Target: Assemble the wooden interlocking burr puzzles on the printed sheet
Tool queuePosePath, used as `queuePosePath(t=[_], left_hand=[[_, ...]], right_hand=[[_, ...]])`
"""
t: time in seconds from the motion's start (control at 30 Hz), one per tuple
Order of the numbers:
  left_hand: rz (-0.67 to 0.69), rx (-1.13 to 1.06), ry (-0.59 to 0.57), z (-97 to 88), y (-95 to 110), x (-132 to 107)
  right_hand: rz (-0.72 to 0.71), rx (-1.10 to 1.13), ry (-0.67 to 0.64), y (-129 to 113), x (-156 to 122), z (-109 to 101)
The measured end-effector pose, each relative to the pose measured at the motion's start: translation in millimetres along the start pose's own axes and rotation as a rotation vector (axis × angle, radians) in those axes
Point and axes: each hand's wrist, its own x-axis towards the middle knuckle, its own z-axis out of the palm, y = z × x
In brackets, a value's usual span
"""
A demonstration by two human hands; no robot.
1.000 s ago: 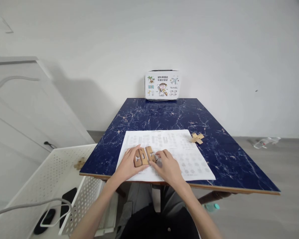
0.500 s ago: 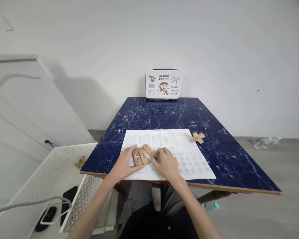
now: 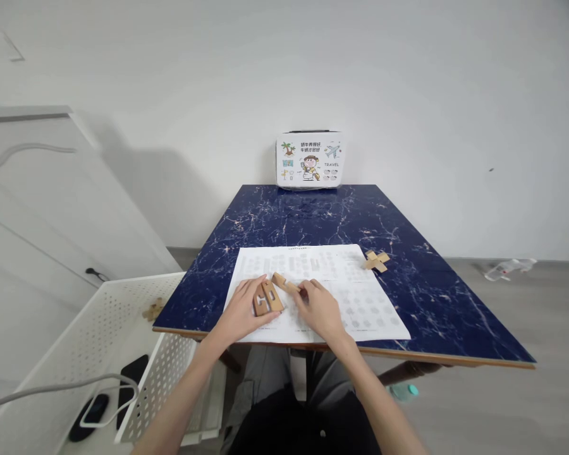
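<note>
Near the front edge of the blue marbled table [image 3: 308, 221], the left hand [image 3: 239, 309] holds two notched brown wooden blocks [image 3: 269, 299] between spread thumb and fingers on a white paper sheet [image 3: 365, 309]; the right hand [image 3: 320, 308] pinches a notched tan wooden bar [image 3: 279, 279]; a tan wooden cross [image 3: 376, 260] lies by the sheet's far right corner.

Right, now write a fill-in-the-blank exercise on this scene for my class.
The printed white paper sheet lies on a dark ____ marble-patterned table.
The large English word on the white rectangular case is ____.
The left hand touches exactly ____ flat brown wooden pieces.
The ____ hand grips one end of a notched tan wooden piece.

Missing words: blue; TRAVEL; two; right.
</note>
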Motion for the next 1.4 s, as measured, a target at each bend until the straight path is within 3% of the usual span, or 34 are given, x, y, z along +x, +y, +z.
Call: queuePosePath(t=[0.17,0.37,0.53,0.77,1.0,1.23,1.4], left_hand=[[-0.037,-0.075,0.079,-5.8,7.6,-3.0],[-0.059,-0.362,0.191,-7.0,15.5,-2.9],[0.005,-0.629,0.189,-4.6,25.1,1.8],[0.029,-0.753,0.164,-8.7,37.1,4.9],[0.018,-0.878,0.106,-9.2,42.5,1.5],[0.035,-0.845,0.077,-13.7,36.5,0.2],[0.056,-0.85,-0.038,-14.7,37.4,-3.0]], right_hand=[[0.024,0.231,0.021,8.4,-4.9,-17.7],[0.059,0.456,-0.086,8.5,-23.3,-36.5],[0.129,0.803,-0.236,-3.6,-31.3,-45.7],[0.26,1.086,-0.363,-9.9,-31.4,-56.2],[0.295,1.171,-0.415,-8.9,-32.8,-53.0],[0.299,1.162,-0.457,-5.7,-34.1,-51.0],[0.276,1.127,-0.475,-9.9,-37.6,-47.3]])
